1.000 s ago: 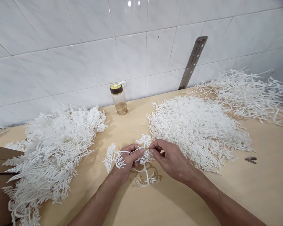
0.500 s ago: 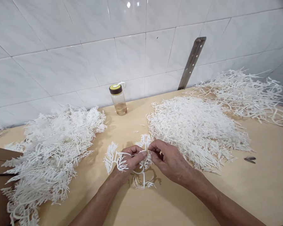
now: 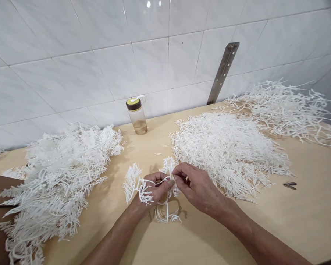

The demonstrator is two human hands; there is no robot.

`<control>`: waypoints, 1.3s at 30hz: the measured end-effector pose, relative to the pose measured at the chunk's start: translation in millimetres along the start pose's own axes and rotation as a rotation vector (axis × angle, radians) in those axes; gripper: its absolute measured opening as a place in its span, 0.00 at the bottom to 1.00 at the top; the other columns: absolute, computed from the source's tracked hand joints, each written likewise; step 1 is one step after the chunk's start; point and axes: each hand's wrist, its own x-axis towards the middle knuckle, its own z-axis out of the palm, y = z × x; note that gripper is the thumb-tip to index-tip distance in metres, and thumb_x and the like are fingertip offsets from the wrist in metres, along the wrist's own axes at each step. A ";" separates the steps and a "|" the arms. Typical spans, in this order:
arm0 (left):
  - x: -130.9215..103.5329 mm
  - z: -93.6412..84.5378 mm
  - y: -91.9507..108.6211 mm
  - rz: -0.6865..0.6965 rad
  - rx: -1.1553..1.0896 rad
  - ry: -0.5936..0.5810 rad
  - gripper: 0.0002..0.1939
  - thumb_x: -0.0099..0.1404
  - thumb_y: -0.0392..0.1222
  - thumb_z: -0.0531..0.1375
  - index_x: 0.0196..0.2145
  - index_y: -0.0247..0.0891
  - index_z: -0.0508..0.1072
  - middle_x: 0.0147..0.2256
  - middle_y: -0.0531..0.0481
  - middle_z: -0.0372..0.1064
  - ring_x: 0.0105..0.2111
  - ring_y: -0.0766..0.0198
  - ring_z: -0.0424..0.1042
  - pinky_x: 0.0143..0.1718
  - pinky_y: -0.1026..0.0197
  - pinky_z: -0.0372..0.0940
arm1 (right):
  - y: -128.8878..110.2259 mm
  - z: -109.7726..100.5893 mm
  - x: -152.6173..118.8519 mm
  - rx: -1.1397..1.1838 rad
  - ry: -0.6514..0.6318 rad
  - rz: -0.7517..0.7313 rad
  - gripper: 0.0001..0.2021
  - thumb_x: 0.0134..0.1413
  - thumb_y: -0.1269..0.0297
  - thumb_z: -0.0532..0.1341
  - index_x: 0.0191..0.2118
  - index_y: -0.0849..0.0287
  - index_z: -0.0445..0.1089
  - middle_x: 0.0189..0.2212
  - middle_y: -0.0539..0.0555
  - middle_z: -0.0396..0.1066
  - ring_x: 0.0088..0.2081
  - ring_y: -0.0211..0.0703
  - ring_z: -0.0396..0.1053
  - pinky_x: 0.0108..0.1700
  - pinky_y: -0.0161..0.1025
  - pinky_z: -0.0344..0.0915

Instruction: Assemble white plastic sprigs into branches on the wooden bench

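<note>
A white branching plastic sprig (image 3: pixel 138 184) with feathery tips spreads out around my two hands above the table. My left hand (image 3: pixel 157 186) is closed on its stem, thumb over the fingers. Close beside it, my right hand (image 3: pixel 191 184) pinches with thumb and forefinger at the upright part of the sprig; what lies exactly between those fingertips is too small to make out. One branch of the sprig hangs below my left hand, near the tabletop.
A large pile of feathery white sprigs (image 3: pixel 71 165) lies left. Thin white pieces (image 3: pixel 226 147) are heaped right, with bare branching stems (image 3: pixel 287 106) behind. A lidded bottle (image 3: pixel 138 119) stands near the tiled wall. A metal bracket (image 3: pixel 223 73) leans there; small dark scissor-like snips (image 3: pixel 289 185) lie right.
The sprig's left branches have tilted slightly as my left thumb shifted a little. My right hand stays almost in place. The whole view has moved very slightly.
</note>
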 end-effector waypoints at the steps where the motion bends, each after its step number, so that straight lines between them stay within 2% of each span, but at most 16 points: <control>1: 0.3 0.7 -0.8 0.012 -0.004 0.003 0.20 0.55 0.55 0.69 0.31 0.34 0.72 0.19 0.56 0.62 0.17 0.73 0.56 0.20 0.67 0.50 | 0.4 -0.2 -0.3 0.016 0.004 0.008 0.06 0.59 0.73 0.55 0.37 0.56 0.67 0.28 0.48 0.68 0.28 0.36 0.63 0.31 0.34 0.60; 7: -0.7 5.0 -2.9 0.039 -0.044 0.107 0.21 0.53 0.56 0.69 0.31 0.35 0.72 0.17 0.58 0.60 0.16 0.73 0.55 0.19 0.68 0.49 | -0.7 -3.0 -0.9 0.098 -0.007 0.069 0.05 0.61 0.70 0.56 0.38 0.56 0.68 0.27 0.47 0.68 0.26 0.36 0.64 0.28 0.33 0.61; 10: -1.0 4.6 -2.9 0.046 -0.039 0.119 0.21 0.55 0.57 0.68 0.32 0.35 0.73 0.17 0.58 0.60 0.16 0.73 0.54 0.19 0.68 0.49 | -2.1 -3.7 0.4 0.090 -0.007 0.058 0.05 0.61 0.70 0.56 0.37 0.55 0.68 0.26 0.47 0.68 0.25 0.36 0.63 0.27 0.34 0.61; 20: 0.6 -0.7 -1.9 0.024 0.039 0.011 0.20 0.58 0.58 0.65 0.31 0.35 0.74 0.20 0.55 0.60 0.19 0.71 0.54 0.20 0.66 0.49 | 4.4 3.0 0.0 -0.175 -0.005 -0.094 0.07 0.60 0.75 0.54 0.36 0.56 0.66 0.30 0.51 0.70 0.29 0.39 0.64 0.32 0.37 0.59; 27: 0.3 2.9 -1.3 0.016 0.122 0.059 0.21 0.59 0.56 0.64 0.22 0.37 0.67 0.18 0.56 0.56 0.19 0.71 0.53 0.20 0.66 0.48 | 3.2 2.5 1.1 -0.191 -0.022 -0.092 0.08 0.61 0.76 0.53 0.36 0.57 0.65 0.30 0.50 0.68 0.28 0.38 0.63 0.31 0.36 0.57; 35: -6.9 3.1 10.7 -0.051 0.027 -0.002 0.19 0.60 0.54 0.64 0.23 0.37 0.66 0.18 0.57 0.55 0.18 0.71 0.53 0.19 0.66 0.47 | 5.1 10.3 0.3 -0.253 -0.019 -0.102 0.07 0.58 0.76 0.53 0.34 0.57 0.64 0.29 0.50 0.68 0.27 0.38 0.63 0.29 0.35 0.56; 37: -9.9 3.7 11.7 -0.061 -0.003 -0.031 0.19 0.59 0.54 0.65 0.23 0.37 0.66 0.18 0.57 0.56 0.18 0.71 0.53 0.19 0.66 0.47 | 9.6 11.4 1.9 -0.294 0.013 -0.079 0.07 0.58 0.76 0.53 0.33 0.57 0.63 0.28 0.50 0.67 0.25 0.38 0.62 0.28 0.35 0.55; 39: -11.8 4.5 9.5 -0.071 -0.020 -0.055 0.19 0.58 0.54 0.66 0.24 0.36 0.68 0.19 0.56 0.58 0.18 0.71 0.53 0.20 0.66 0.47 | 17.4 7.2 4.2 -0.333 0.105 -0.040 0.07 0.58 0.75 0.53 0.32 0.57 0.63 0.26 0.51 0.67 0.25 0.39 0.62 0.27 0.36 0.56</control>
